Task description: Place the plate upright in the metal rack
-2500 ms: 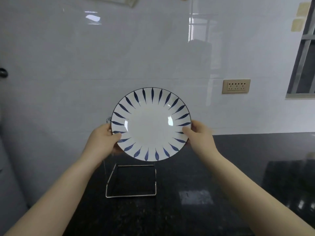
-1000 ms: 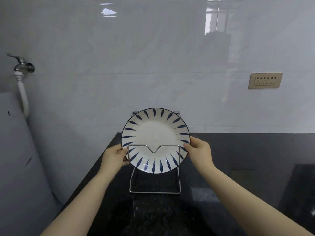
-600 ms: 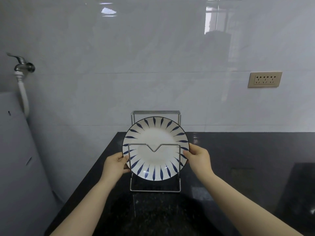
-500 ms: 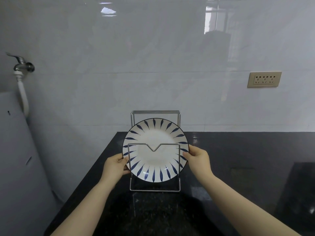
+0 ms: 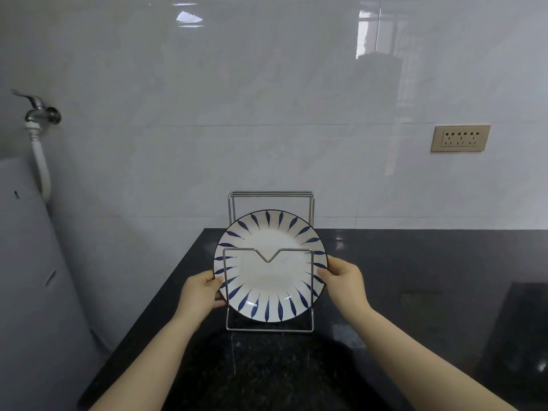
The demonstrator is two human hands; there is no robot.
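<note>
Both hands clamp the plate (image 5: 270,274) by its side rims: the left hand (image 5: 199,295) on the left edge, the right hand (image 5: 345,282) on the right. The plate stands upright inside the metal rack (image 5: 268,329), behind the front wire with its V notch. This looks like the seating step; next, probably rest its lower edge on the base, then let go gently.

A black speckled countertop (image 5: 415,292) runs along the wall. A metal rack (image 5: 268,329) stands on it at ten o'clock, near the left edge.
</note>
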